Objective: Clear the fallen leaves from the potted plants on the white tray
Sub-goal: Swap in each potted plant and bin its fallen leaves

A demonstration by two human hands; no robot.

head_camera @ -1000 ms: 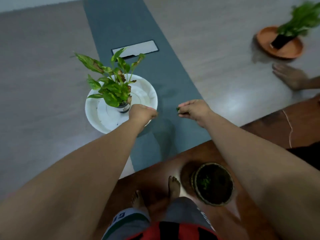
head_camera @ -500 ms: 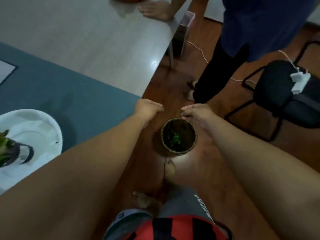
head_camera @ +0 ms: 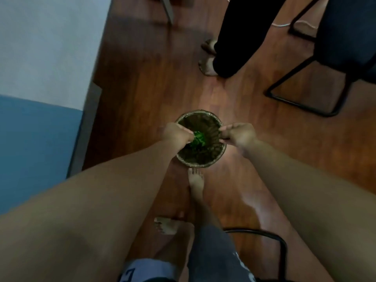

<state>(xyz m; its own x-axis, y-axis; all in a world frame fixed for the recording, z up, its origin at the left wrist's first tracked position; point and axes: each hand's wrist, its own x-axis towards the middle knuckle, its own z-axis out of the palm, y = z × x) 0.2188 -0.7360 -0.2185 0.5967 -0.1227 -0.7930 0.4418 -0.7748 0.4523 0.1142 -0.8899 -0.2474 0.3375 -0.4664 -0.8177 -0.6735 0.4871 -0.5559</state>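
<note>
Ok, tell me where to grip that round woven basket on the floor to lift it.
Grip the round woven basket by its rim, one hand on each side, coming from above. It stands upright with its mouth open, no handles show, and a foot sits close to its near edge.

Both bare arms reach down and forward, converging. The left hand (head_camera: pixel 176 133) is curled, fingertips pinched together. The right hand (head_camera: pixel 238 133) is curled too, fingers drawn to the thumb. The two hands are near each other but apart.

Single head-worn view, steeply downward onto the wooden floor (head_camera: pixel 154 82), fairly high above.
</note>
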